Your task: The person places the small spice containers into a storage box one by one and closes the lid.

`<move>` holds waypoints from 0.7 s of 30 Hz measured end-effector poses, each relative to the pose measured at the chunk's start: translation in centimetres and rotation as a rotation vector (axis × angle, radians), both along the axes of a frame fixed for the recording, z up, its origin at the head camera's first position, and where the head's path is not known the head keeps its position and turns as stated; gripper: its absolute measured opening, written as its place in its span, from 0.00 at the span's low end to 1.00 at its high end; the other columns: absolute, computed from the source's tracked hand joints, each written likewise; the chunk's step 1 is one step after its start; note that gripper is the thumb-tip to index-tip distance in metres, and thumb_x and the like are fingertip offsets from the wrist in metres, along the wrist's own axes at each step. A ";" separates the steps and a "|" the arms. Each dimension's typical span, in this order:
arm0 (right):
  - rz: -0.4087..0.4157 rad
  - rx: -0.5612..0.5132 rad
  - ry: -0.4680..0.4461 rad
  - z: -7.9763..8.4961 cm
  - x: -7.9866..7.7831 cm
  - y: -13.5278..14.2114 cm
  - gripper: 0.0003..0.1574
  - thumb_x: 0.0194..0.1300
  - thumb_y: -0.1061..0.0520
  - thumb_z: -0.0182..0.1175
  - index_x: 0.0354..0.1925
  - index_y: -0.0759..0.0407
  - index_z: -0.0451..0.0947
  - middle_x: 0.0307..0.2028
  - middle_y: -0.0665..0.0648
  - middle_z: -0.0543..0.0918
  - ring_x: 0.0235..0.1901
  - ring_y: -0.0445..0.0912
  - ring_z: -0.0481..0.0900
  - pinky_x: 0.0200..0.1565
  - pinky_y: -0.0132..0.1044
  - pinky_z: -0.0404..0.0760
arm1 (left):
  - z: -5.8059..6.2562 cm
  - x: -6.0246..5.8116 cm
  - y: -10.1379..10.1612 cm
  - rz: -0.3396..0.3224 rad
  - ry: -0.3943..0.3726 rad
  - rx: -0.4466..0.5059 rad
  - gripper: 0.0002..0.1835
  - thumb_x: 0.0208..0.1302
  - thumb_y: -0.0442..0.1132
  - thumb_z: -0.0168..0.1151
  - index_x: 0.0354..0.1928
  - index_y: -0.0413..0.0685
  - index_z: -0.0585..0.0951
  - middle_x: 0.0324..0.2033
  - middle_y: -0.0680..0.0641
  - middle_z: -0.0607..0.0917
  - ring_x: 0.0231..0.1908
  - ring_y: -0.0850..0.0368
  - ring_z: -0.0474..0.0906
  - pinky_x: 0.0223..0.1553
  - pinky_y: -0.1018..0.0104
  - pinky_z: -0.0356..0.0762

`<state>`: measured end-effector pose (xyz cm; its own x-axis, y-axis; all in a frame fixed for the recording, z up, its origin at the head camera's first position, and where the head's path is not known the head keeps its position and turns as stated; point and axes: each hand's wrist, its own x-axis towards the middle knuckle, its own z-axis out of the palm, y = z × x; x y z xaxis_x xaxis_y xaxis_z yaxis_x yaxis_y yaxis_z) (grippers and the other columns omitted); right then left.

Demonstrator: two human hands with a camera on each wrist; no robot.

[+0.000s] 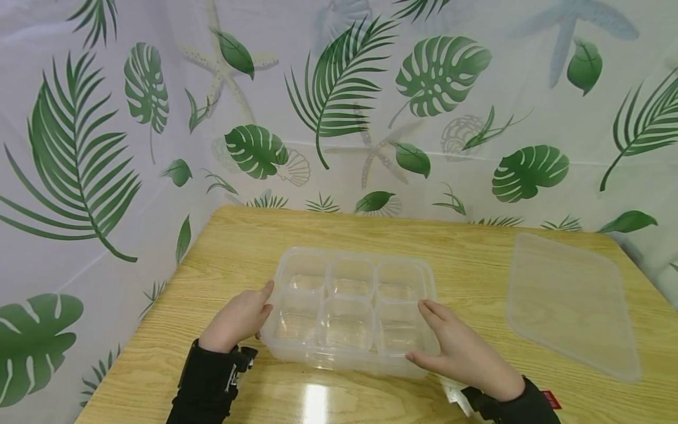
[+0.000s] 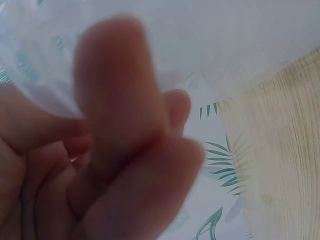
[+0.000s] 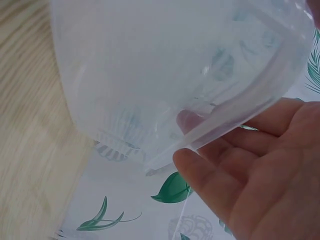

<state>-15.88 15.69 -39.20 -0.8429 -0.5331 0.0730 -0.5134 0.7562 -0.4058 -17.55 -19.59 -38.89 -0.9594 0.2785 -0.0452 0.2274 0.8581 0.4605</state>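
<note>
A clear plastic compartment box (image 1: 349, 357) is in the middle of the head view, its several sections showing bare bottoms. My left hand (image 1: 241, 318) grips its left side, the fingers reaching round the edge. Opposite it, my right hand (image 1: 459, 351) holds the right side, with thumb and fingers spread along the rim. In the left wrist view, blurred curled fingers (image 2: 120, 95) lie against the cloudy plastic. The right wrist view shows the wall of the box (image 3: 125, 65) between fingertips, one of them seen through the plastic. Whether the base touches the table cannot be told.
A translucent flat lid (image 1: 574, 306) lies on the right of the wooden table (image 1: 254, 229). Behind and to the left hangs a white cloth (image 1: 180, 94) printed with green leaves. A small red tag (image 1: 551, 400) shows by the right sleeve.
</note>
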 end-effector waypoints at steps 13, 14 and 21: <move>-0.005 0.032 0.033 0.0 0.0 -0.2 0.50 0.54 0.36 0.57 0.58 0.74 0.61 0.56 0.70 0.64 0.54 0.61 0.65 0.47 0.50 0.68 | -0.1 0.1 0.0 -0.009 0.012 -0.012 0.25 0.62 0.29 0.50 0.60 0.26 0.60 0.13 0.52 0.70 0.10 0.63 0.67 0.16 0.70 0.66; -0.003 0.034 0.036 0.0 0.1 -0.2 0.50 0.54 0.35 0.56 0.58 0.74 0.61 0.56 0.70 0.64 0.54 0.61 0.65 0.47 0.50 0.68 | -0.1 0.1 0.0 -0.010 0.012 -0.013 0.25 0.62 0.29 0.50 0.60 0.26 0.60 0.13 0.52 0.70 0.10 0.63 0.67 0.16 0.70 0.66; 0.022 0.040 0.060 0.0 0.2 -0.3 0.50 0.55 0.35 0.55 0.57 0.76 0.61 0.57 0.72 0.63 0.54 0.61 0.65 0.48 0.50 0.68 | -0.1 0.0 0.0 -0.006 0.016 -0.024 0.25 0.62 0.30 0.50 0.60 0.26 0.60 0.13 0.51 0.70 0.11 0.63 0.67 0.16 0.70 0.66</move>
<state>-15.69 15.41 -39.23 -0.8256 -0.5551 0.1016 -0.5528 0.7593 -0.3434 -17.52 -19.60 -38.99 -0.9582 0.2837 -0.0372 0.2399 0.8675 0.4358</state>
